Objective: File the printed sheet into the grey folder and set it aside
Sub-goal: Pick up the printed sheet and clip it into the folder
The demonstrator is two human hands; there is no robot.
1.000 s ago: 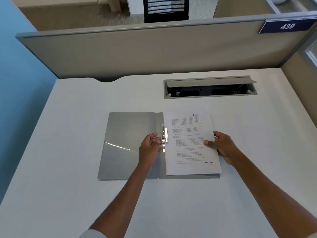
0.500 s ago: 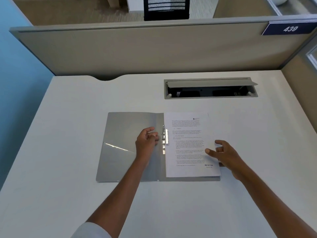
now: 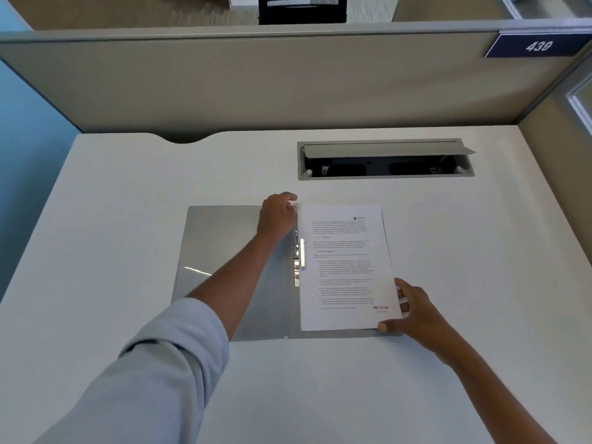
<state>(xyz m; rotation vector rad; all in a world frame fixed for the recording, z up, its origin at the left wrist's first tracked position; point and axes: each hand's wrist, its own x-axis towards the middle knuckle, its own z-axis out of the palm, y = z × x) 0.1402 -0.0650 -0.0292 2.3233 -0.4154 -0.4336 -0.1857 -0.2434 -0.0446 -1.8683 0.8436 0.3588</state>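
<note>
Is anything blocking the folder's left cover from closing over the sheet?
Only the left hand and its forearm, lying across the open cover of the grey folder. The printed sheet lies flat on the right half.

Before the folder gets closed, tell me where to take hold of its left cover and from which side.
Take the grey folder by the outer left edge of its open cover, coming in from the left. The cover lies flat on the desk and hinges at the metal clip, so the free edge is farthest from the spine. The left hand sits at the top near the spine; the right hand steadies the printed sheet.
</note>
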